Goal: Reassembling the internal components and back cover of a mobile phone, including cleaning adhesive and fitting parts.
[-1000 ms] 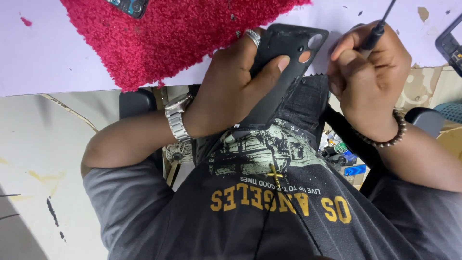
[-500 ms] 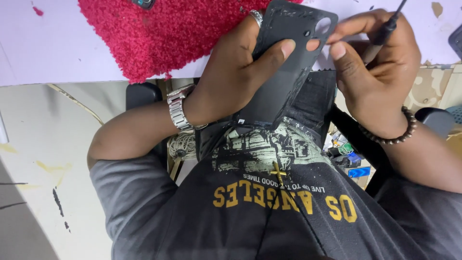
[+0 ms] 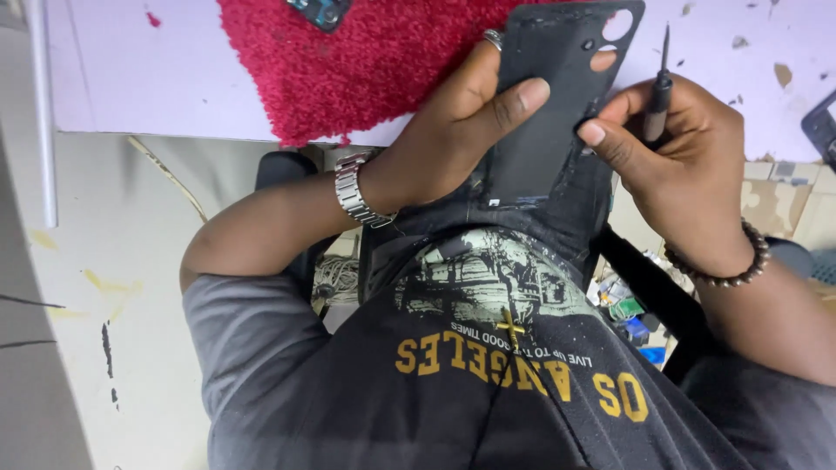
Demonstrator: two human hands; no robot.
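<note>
My left hand (image 3: 461,130) grips a black phone back cover (image 3: 557,96) with round camera holes near its top, thumb pressed across its inner face. A ring sits on one finger and a metal watch (image 3: 355,189) on the wrist. My right hand (image 3: 670,165) holds a thin black screwdriver (image 3: 660,87), tip pointing up and away, while its thumb touches the cover's right edge. A bead bracelet (image 3: 727,265) circles that wrist. The cover hovers over the front edge of the pale table (image 3: 157,78).
A red fluffy mat (image 3: 366,61) lies on the table with a small dark device part (image 3: 318,10) at its top. Another dark device (image 3: 820,126) sits at the right edge. Small parts lie on the floor (image 3: 627,309) below.
Both hands and the cover have risen toward the table. The right hand has slid to the cover's right edge, with the screwdriver tilted upright.
</note>
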